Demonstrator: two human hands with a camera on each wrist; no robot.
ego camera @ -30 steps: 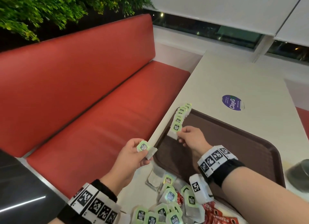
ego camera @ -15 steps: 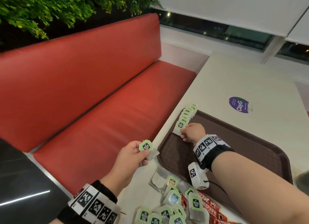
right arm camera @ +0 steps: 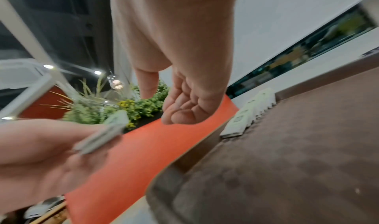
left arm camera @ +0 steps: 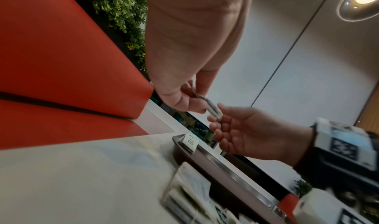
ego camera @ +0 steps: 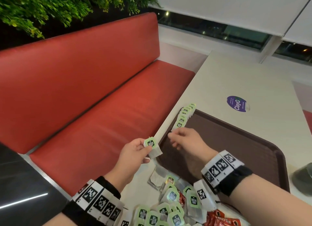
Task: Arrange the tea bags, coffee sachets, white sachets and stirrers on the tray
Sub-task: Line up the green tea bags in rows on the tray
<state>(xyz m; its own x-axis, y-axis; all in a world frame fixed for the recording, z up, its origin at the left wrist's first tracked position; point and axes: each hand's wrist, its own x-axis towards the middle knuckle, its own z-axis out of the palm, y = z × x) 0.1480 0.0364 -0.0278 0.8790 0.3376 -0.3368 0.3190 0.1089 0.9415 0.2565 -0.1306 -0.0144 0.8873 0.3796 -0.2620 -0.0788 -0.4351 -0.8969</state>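
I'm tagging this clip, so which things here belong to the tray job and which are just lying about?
Job:
- brown plastic tray
- row of green-tagged tea bags along its edge
- green-tagged tea bag pinched in left hand
- right hand, empty
- loose tea-bag pile
- red coffee sachets

Lying about:
- purple round sticker
- red bench

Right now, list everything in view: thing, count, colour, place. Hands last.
tea bag: one, green tag, pinched in left hand.
row of tea bags: several, green tags, overlapping along the tray's left edge.
loose tea bags: many, green tags, heaped on table near tray.
coffee sachets: some, red, beside the heap.
tray: one, brown, on table.
table: one, off-white.
sticker: one, purple, on table.
bench: one, red.
left hand: holds tea bag.
right hand: empty, over tray.
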